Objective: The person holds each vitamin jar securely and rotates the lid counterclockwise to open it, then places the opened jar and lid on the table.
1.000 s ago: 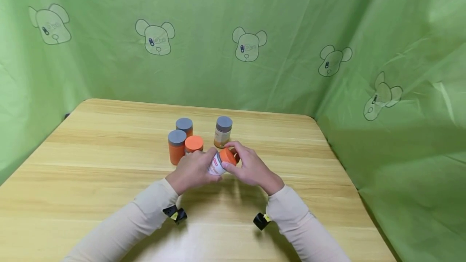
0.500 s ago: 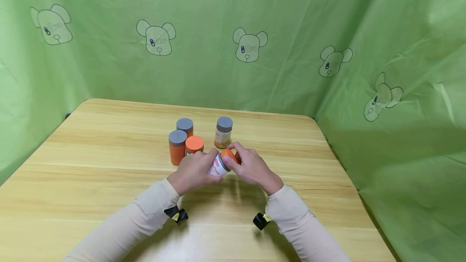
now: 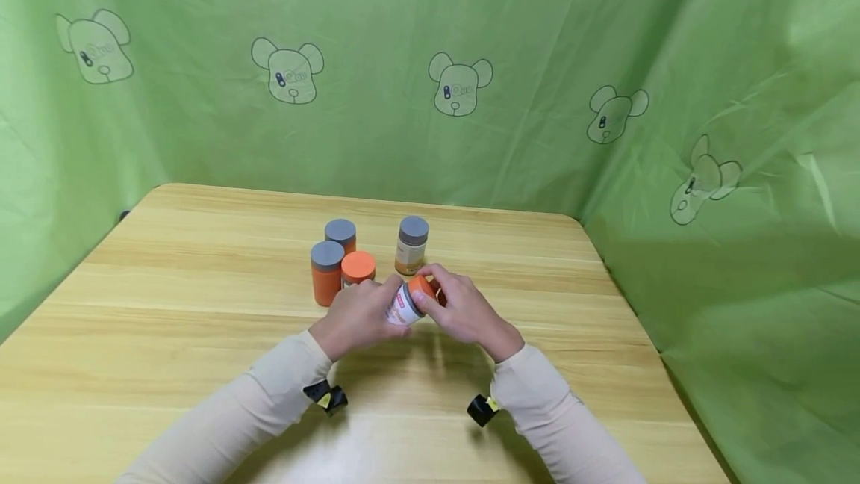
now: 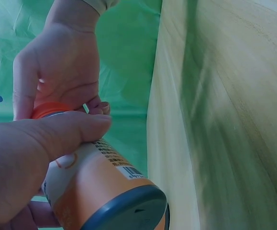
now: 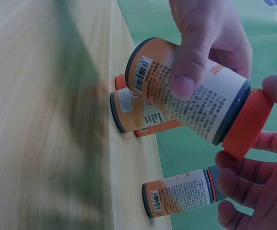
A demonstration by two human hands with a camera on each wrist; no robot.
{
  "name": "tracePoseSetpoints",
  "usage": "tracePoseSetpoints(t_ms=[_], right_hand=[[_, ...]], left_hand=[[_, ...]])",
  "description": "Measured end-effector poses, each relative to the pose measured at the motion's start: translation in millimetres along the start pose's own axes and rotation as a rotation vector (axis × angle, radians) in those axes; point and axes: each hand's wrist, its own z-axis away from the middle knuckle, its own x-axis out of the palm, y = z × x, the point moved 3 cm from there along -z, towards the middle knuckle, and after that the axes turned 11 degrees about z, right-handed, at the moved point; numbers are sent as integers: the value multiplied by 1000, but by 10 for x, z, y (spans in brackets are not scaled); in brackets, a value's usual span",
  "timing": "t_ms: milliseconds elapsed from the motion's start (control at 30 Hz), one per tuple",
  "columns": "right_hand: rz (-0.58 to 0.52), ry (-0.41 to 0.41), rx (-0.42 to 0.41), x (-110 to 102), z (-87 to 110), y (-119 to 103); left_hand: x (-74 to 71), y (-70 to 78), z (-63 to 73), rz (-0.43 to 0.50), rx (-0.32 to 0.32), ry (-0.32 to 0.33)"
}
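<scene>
My left hand [image 3: 359, 316] grips the body of a small supplement bottle [image 3: 401, 310] with a white and orange label. The bottle is tilted above the table, with its dark base [image 4: 128, 211] showing in the left wrist view. Its orange lid [image 5: 248, 123] meets the dark rim of the bottle in the right wrist view. Thumb and fingers of my right hand [image 3: 465, 311] pinch that lid at its edge. Behind the right hand stands an upright bottle with a grey lid [image 3: 412, 245].
To the left of the held bottle, two orange bottles with grey lids, a nearer one [image 3: 327, 278] and a farther one [image 3: 340, 233], stand close to an orange-lidded bottle [image 3: 359, 266]. They share a wooden table [image 3: 201, 364]. Green curtains [image 3: 376, 148] hang around it.
My right thumb has shifted from the lid's lower edge up onto its side, and the fingers have turned slightly round the lid. The left hand and standing bottles stay put.
</scene>
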Motion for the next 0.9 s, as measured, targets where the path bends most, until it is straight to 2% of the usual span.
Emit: tracePoseSetpoints(t_ms=[533,900], right_hand=[[-6,-26,-71,-9,3,-18],[79,-8,41,-24,6,-30]], left_hand=[[20,-17,7,12,-40,-29],[-1,-5,0,2,-24,-23]])
